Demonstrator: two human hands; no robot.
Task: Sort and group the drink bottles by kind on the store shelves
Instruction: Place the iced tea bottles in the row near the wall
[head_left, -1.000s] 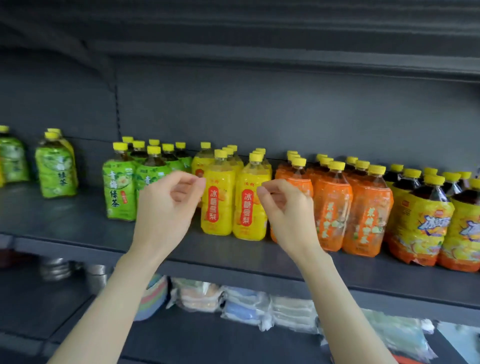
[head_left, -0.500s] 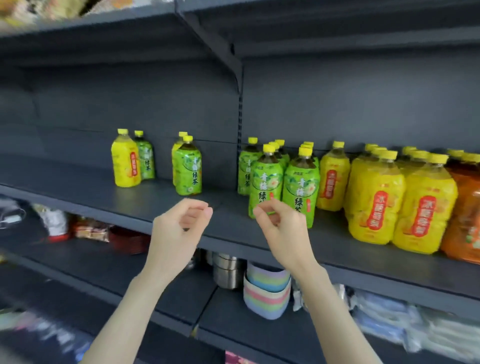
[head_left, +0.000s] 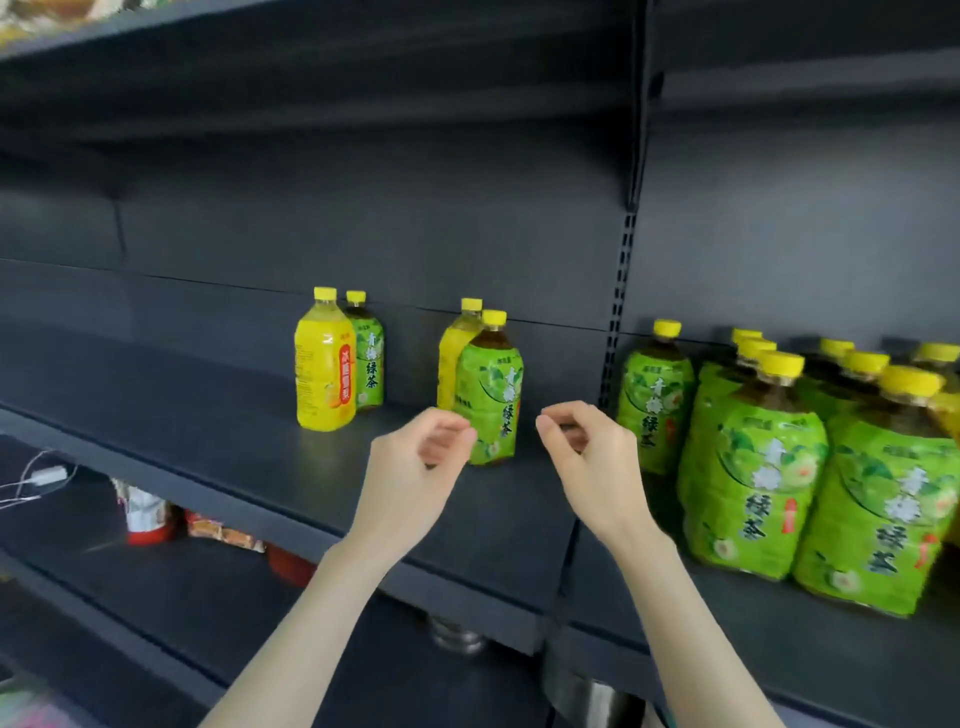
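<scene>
In the head view, the left hand (head_left: 410, 467) and the right hand (head_left: 592, 457) are held up side by side before the dark grey metal shelf (head_left: 208, 431). Their fingers are loosely curled and nothing is gripped. Just beyond them 1 upright green-labelled plastic tea bottle (head_left: 491, 400) is seen, with 1 yellow-wrapped bottle (head_left: 451, 358) close behind it. Further left, 1 yellow plastic juice bottle (head_left: 324, 369) and 1 smaller-looking green bottle (head_left: 368, 358) are stood together. A cluster of green tea bottles (head_left: 753, 467) is grouped at the right.

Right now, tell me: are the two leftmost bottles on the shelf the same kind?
No: the yellow bottle stands partly in front of a green-labelled bottle, so that pair mixes two kinds.
</scene>
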